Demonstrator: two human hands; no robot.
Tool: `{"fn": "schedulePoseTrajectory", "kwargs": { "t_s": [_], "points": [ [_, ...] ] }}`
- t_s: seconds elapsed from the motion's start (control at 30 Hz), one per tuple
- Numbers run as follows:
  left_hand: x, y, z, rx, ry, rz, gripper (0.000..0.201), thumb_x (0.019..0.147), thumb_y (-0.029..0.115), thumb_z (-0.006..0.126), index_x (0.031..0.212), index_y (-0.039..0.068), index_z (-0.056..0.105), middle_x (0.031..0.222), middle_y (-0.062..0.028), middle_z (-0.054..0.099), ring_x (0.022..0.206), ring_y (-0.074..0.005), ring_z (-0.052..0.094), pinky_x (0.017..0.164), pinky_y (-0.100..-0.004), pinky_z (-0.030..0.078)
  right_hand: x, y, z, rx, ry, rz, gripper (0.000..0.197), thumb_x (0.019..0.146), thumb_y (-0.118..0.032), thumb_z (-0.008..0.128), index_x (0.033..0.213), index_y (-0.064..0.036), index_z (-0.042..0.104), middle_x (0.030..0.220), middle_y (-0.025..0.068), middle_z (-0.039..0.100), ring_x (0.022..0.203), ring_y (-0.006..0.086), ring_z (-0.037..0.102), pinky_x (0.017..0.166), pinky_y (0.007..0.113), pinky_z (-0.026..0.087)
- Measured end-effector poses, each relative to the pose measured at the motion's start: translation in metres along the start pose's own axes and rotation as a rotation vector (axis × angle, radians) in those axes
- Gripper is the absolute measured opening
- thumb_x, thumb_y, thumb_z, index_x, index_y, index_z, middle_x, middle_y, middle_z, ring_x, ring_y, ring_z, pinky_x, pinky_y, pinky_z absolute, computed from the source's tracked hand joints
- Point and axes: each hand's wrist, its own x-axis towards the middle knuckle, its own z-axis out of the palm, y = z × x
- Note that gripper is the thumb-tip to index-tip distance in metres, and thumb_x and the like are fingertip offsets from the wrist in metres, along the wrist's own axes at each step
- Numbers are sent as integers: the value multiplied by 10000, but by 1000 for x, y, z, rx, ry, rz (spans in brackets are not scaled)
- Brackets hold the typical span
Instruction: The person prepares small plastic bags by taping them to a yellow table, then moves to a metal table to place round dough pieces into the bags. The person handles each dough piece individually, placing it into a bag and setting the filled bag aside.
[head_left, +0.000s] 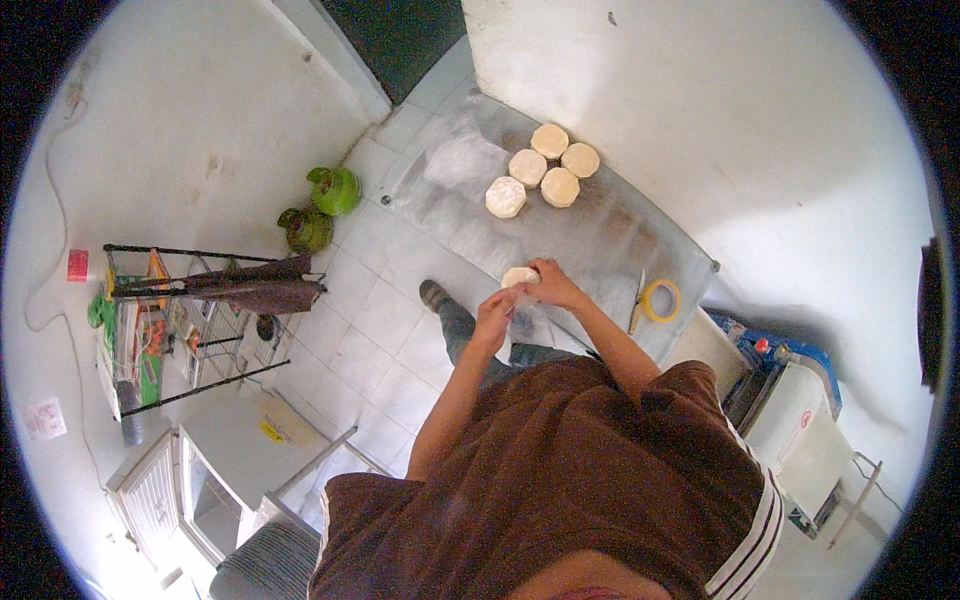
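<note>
Pale round (520, 277): up between the two hands, at the near edge of the grey table (610, 245), right in front of the person;
Right hand (552, 284): fingers curled round the right side of the disc, holding it; I'd keep that hold light and steady, so the rim isn't dented;
Left hand (494, 316): fingertips gathered at the near rim; from here I cannot tell whether they pinch the disc or something thin against it;
Careful handling: small, even finger moves at the rim look best to me; turning the disc over the tabletop would be safer, should it slip;
Five other rounds (560, 188): grouped toward the wall, well apart from the hands;
Yellow tape roll (661, 300): just beside the knife (637, 306), to the right.
</note>
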Motion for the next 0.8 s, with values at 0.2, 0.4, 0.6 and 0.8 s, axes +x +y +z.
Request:
{"fn": "schedulePoseTrajectory", "kwargs": {
  "t_s": [0.2, 0.4, 0.6, 0.8],
  "points": [
    [1, 1, -2, 168, -3, 74, 251, 1046, 196, 619, 1186, 26, 738, 1081, -7, 721, 962, -92, 623, 811, -251, 478, -11, 2, 24, 109, 91, 90, 627, 866, -364, 763, 1353, -9, 591, 1331, 271, 569, 1292, 407, 512, 1106, 464, 433],
    [-4, 9, 0, 219, 17, 43, 278, 1032, 240, 657, 1186, 23, 738, 1079, -28, 723, 921, -106, 634, 794, -256, 497, -13, 12, 44, 208, 148, 111, 557, 903, -304, 745, 1339, 7, 590, 1242, 228, 649, 1192, 357, 612, 996, 421, 521],
    [-9, 21, -2, 230, 70, -13, 314, 1013, 275, 693, 1198, 23, 730, 1132, -46, 722, 985, -145, 667, 843, -272, 526, -21, 4, 40, 513, 55, 133, 591, 938, -346, 750, 1380, -3, 560, 1267, 170, 657, 1134, 292, 650, 932, 388, 552],
    [-34, 53, 6, 220, 21, -11, 335, 1000, 310, 713, 1192, 35, 724, 1175, -56, 706, 1093, -164, 660, 954, -340, 530, -52, -21, 24, 942, -11, 319, 768, 958, -432, 742, 1535, -75, 382, 1465, 138, 517, 1278, 273, 555, 1099, 431, 442]
  ]
}}
